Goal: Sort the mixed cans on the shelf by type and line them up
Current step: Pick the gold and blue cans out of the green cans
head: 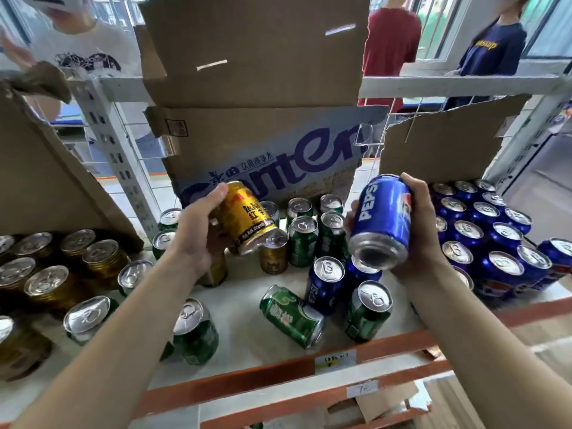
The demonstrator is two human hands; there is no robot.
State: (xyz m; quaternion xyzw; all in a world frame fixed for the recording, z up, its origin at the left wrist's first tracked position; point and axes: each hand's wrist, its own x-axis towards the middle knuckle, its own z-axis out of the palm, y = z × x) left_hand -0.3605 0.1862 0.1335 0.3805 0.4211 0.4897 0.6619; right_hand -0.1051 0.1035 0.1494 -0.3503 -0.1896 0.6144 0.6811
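My left hand [198, 233] grips a gold Red Bull can [244, 216], tilted with its base toward me, above the shelf's middle. My right hand [424, 230] grips a blue Pepsi can [382, 221], also tipped base-first toward me. Below them stand mixed cans: several green cans [303, 239], a small gold can [274, 253], and two blue Pepsi cans [325, 281]. One green can [291, 315] lies on its side near the front. Gold cans [46, 283] are grouped at the left, blue Pepsi cans [483, 233] in rows at the right.
The white shelf board [244, 339] has an orange front rail [278, 371] with price tags. Cardboard dividers stand at the left [46, 171] and right [439, 144], and an open printed carton [263, 156] at the back. People stand behind the rack.
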